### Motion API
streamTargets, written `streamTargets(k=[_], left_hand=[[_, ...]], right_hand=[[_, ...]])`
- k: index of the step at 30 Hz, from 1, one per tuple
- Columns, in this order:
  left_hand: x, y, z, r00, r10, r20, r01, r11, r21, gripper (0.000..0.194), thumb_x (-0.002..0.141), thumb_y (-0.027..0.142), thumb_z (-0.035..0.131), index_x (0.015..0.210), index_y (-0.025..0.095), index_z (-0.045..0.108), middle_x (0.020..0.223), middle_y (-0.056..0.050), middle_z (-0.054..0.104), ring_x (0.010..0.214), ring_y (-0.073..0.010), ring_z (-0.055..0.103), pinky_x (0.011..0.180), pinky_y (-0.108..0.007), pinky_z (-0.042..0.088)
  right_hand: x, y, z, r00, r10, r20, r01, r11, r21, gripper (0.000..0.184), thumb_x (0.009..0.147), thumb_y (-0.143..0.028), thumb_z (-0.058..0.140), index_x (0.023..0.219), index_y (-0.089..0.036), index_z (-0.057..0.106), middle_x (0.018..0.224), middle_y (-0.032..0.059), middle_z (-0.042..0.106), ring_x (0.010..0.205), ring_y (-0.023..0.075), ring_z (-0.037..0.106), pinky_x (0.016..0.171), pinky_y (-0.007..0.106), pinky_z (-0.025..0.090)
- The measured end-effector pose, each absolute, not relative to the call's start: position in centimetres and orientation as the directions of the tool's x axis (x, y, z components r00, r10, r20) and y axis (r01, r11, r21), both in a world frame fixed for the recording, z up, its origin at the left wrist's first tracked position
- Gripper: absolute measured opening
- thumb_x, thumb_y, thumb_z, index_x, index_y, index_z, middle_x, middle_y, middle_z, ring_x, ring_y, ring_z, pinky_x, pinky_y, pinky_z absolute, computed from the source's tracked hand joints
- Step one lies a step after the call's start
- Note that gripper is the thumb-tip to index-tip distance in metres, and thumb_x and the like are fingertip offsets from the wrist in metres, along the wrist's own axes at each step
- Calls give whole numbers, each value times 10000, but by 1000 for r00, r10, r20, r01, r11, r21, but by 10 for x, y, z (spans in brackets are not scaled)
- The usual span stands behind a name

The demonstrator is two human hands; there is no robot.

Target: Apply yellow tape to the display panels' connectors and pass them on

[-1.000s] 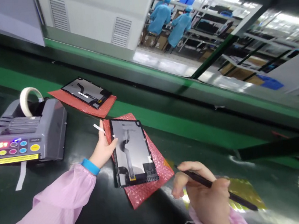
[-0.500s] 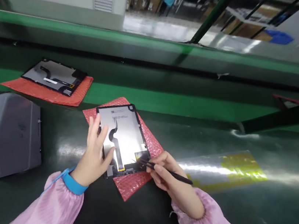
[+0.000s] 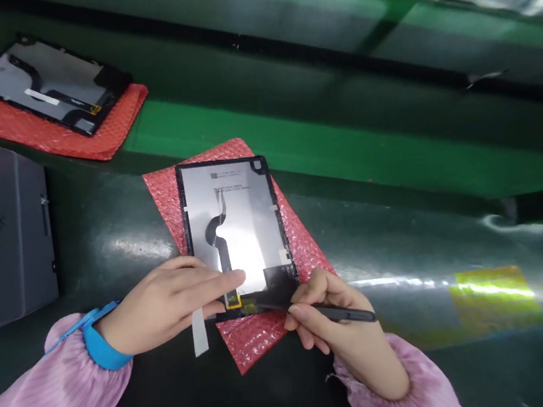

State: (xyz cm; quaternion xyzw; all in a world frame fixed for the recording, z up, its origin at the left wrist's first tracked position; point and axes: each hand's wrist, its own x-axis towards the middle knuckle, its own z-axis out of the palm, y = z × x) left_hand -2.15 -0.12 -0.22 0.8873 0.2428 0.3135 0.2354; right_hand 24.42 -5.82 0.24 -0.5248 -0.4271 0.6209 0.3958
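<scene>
"From the head view, where's the panel?"

"The silver-backed panel (image 3: 249, 223) lies in the middle of the dark bench (image 3: 142, 400), on top of a red bubble bag (image 3: 303, 229) set askew beneath it."

"And the left hand (image 3: 164, 303)?"

"Reaching across the panel's lower left, fingers stretched out and lying close together, the longest over the black ribbon cable (image 3: 225, 254). A white strip (image 3: 200, 335) hangs below those fingers; I can't tell whether they pinch it. There's a blue band (image 3: 107, 344) round the wrist."

"What about the right hand (image 3: 331, 309)?"

"Clamped on black tweezers (image 3: 350, 313), thumb and fingers closed round them at the panel's lower right corner. They point left over the bottom edge, near the yellow-edged connector (image 3: 233, 300). The tips are too dark to tell if they touch anything."

"Anything else about?"

"Up at the far left, a second panel (image 3: 6, 79) on another red bag (image 3: 126, 119). A grey machine (image 3: 7, 227) sits at the left edge, and off to the right a yellow film (image 3: 497, 300) lies on the bench."
</scene>
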Motion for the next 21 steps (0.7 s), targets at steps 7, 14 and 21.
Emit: streamTargets(k=[7,14,21], left_hand=[[-21,-1,2,710,568,417,258,-760,596,352,999,145,547,1346,157,489,1094,-68,744,909,-139,709,945,-326,524],[-22,-1,2,694,606,389,256,-713,653,398,984,122,572,1367,146,469,1088,-64,744,921,-121,704,960,-293,500],[-22,0,0,707,618,343,253,-675,693,532,959,68,581,1448,179,405,1130,-60,732,928,-124,696,988,-305,492]], right_hand=[[236,-53,7,-108,957,-269,3,-270,-963,262,793,-209,784,720,-207,533,632,20,749,357,121,637,274,127,343],[234,-52,11,-80,950,-303,37,-301,-953,281,779,-237,809,695,-208,542,623,20,752,339,134,634,302,155,422],[234,-55,11,-83,943,-323,29,-322,-946,253,784,-182,802,717,-208,559,650,-3,754,378,120,658,438,172,532]])
